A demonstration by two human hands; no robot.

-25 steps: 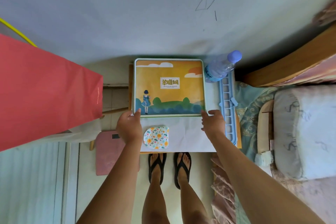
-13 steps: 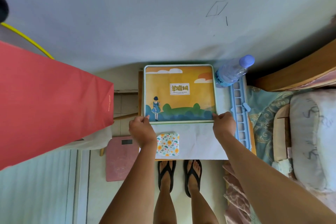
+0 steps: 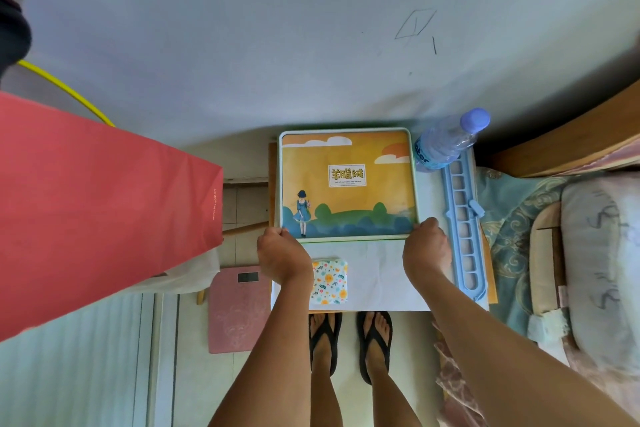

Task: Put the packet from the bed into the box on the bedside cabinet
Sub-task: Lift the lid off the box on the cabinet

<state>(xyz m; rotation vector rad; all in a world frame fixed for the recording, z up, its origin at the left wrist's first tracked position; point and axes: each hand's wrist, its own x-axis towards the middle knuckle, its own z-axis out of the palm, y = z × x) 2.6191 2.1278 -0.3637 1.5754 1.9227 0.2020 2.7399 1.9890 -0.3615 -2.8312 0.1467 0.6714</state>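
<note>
1. left hand [image 3: 283,255] and right hand [image 3: 426,246] each pinch a near corner of the box [image 3: 347,184] lid, likely to lift it;
2. packet [image 3: 329,282] waits on the cabinet [image 3: 381,274], just before the box, beside the left wrist.

Pale blue-grey wall [image 3: 277,28]; light tiled floor [image 3: 349,350]; wooden headboard [image 3: 561,135] right.

On the left we see a big red paper bag [image 3: 104,204]. A pink bathroom scale [image 3: 239,310] lies on the floor. Near the wall a clear water bottle [image 3: 446,140] lies tilted, touching a long blue plastic rack [image 3: 462,222]. A pillow [image 3: 602,267] rests at the right.
</note>
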